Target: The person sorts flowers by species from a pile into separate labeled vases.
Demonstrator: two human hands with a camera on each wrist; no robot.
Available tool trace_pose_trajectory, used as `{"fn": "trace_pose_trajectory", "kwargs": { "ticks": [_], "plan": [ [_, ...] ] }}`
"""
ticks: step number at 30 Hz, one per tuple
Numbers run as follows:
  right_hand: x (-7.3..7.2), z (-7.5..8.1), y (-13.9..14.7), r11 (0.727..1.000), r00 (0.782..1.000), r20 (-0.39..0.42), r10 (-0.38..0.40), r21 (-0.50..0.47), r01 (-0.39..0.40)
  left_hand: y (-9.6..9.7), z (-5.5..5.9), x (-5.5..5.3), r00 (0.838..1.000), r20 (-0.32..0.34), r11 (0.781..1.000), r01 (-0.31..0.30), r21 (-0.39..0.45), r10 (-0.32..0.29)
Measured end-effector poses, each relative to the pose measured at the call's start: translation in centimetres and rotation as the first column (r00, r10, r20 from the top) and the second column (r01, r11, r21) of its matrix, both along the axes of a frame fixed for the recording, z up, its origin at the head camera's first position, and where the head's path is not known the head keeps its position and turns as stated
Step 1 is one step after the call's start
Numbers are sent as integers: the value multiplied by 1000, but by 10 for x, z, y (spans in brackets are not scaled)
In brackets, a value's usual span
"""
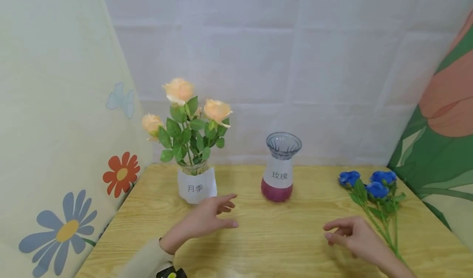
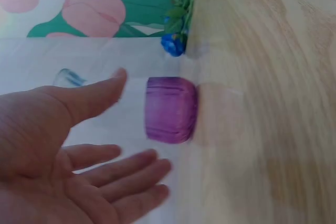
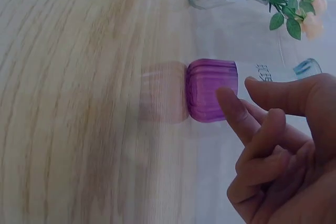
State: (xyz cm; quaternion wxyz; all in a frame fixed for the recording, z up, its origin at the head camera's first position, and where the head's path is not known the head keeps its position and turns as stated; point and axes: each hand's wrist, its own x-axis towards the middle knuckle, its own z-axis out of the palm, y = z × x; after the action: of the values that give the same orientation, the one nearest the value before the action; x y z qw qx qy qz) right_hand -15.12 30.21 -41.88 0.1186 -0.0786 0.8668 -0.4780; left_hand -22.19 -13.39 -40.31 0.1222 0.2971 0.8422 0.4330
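My left hand hovers over the table just in front of a glass vase, fingers apart and holding nothing. Peach roses with green leaves stand in that vase, which wears a white paper label. To the right is a second vase, bluish at its flared rim and purple-red at the base, with a white label round its middle and no flowers in it. My right hand, fingers loosely bent around nothing, is beside the stems of blue roses lying on the table.
The wooden table ends at a pale cloth backdrop. A panel with printed flowers flanks the left side, and another with large pink and green shapes flanks the right.
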Motion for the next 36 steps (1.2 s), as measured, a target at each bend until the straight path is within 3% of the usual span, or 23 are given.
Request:
{"fn": "trace_pose_trajectory", "kwargs": {
  "ticks": [4, 9, 16, 20, 29, 36],
  "plan": [
    [0, -1, 14, 999, 999, 40, 12, -50, -10, 25, -15, -14, 998, -55, 998, -37, 53, 40],
    [0, -2, 36, 997, 998, 66, -3, -78, 8, 54, -24, -30, 989, -124, 993, -67, 97, 78],
    [0, 1, 62, 996, 995, 94, -12, -82, 19, 85, -20, -58, 981, -107, 982, -147, 122, 160],
    [1, 3, 73, 996, 989, 128, -69, -53, 76, 99, -17, -73, 980, -73, 977, -177, 120, 187],
    [0, 5, 103, 991, 983, 124, -134, -7, 136, 116, -15, -100, 987, -20, 968, -155, 199, 162],
    [-4, 4, 134, 976, 968, 126, -216, 65, 209, 124, -17, -109, 997, 17, 966, -83, 246, 82]
  ]
}}
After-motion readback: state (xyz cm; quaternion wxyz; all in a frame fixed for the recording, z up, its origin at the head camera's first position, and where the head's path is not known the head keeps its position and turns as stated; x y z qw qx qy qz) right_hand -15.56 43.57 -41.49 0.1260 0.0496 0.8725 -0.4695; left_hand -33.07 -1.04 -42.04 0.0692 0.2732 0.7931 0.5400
